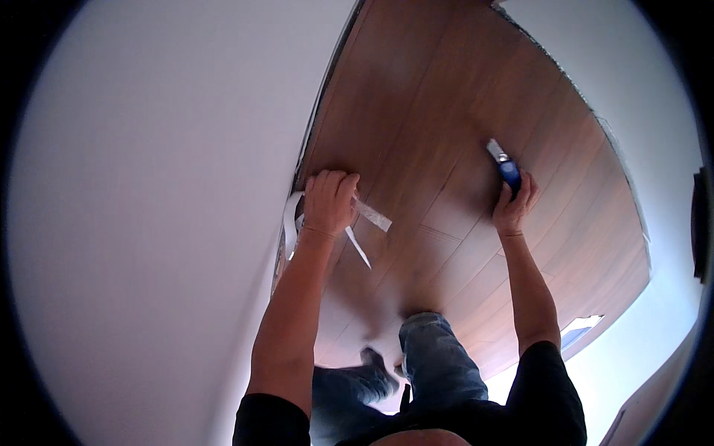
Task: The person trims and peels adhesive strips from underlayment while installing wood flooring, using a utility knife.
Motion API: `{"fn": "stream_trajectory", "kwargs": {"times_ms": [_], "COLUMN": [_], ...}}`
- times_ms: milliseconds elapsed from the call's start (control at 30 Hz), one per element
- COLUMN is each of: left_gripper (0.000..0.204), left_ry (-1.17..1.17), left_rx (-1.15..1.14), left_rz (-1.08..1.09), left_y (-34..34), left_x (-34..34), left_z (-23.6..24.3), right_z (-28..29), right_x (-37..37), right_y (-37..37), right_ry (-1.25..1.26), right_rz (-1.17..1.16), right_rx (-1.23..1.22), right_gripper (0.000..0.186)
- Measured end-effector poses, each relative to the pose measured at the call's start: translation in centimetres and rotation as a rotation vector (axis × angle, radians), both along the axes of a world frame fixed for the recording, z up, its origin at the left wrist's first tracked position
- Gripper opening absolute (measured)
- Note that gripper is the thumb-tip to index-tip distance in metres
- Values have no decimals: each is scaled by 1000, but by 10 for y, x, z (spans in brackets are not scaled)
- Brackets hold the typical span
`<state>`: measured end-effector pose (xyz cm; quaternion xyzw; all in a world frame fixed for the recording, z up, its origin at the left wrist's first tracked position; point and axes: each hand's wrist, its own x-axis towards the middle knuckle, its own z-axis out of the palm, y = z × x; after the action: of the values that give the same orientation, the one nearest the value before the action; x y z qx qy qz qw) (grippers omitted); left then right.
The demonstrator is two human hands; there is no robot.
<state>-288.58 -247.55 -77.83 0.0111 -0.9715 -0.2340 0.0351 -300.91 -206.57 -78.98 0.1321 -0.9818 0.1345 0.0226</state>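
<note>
My left hand [330, 199] is closed on a bundle of white strips [292, 223] at the edge of the wood-plank floor, beside the left wall. A short pale, speckled piece [373, 215] sticks out to the right from under its fingers, and a thin white sliver [358, 247] points down toward my legs. My right hand [515, 201] grips a blue-handled tool with a short pale blade [507, 165], which looks like a utility knife, over the floor at the right. What lies under my left palm is hidden.
The wood floor [416, 89] runs between a white wall [149, 208] on the left and a white wall [632, 111] with a ragged base edge on the right. My jeans-clad legs [439, 357] kneel at the bottom. A pale rectangle [579, 331] shows at lower right, a dark object [699, 223] at far right.
</note>
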Motion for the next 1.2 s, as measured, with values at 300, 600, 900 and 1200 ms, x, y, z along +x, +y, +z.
{"fn": "stream_trajectory", "kwargs": {"times_ms": [300, 600, 900, 1200], "left_gripper": [36, 29, 26, 30], "left_ry": [-71, 63, -555, -514], "left_rx": [11, -104, 47, 54], "left_rz": [-10, 63, 20, 676], "left_y": [-1, 0, 51, 39], "left_x": [-4, -12, 154, 461], "left_z": [2, 0, 83, 275], "right_z": [-10, -1, -3, -9], "right_x": [2, -21, -49, -61], "right_y": [-1, -11, -4, -8], "right_ry": [56, 84, 220, 180], "right_rz": [-83, -14, 177, 101], "right_rx": [-149, -35, -60, -123], "right_gripper": [49, 46, 48, 47]}}
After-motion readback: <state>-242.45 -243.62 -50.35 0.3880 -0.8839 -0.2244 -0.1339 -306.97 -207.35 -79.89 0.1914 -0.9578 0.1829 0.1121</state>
